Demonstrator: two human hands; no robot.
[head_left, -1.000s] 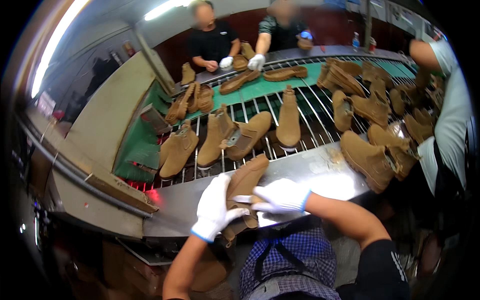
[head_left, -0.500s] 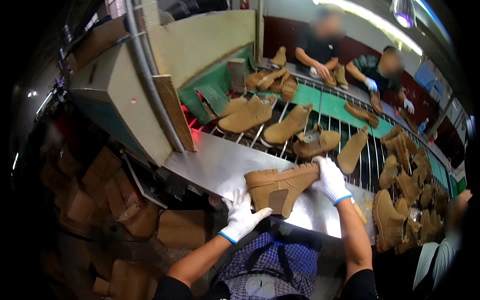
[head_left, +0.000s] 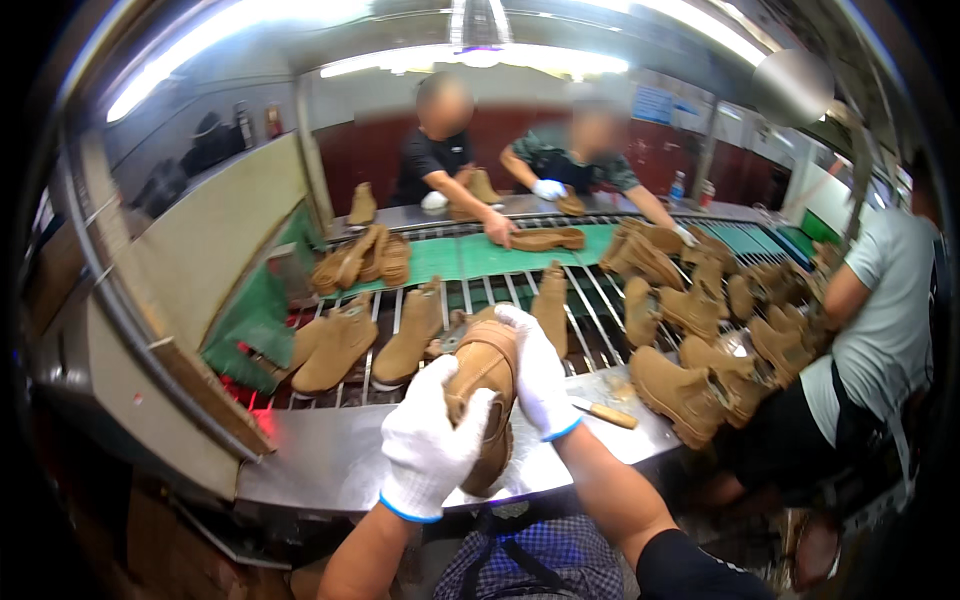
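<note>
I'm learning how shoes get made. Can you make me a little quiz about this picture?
1. True or false: the left hand and right hand both wear white gloves.
2. What do the two hands grip together? A) a tan suede boot B) a red bottle C) a green cloth
3. Fill in: a small tool with a wooden handle lies on the metal ____, to the right of the hands.

Key: 1 true; 2 A; 3 table
</note>
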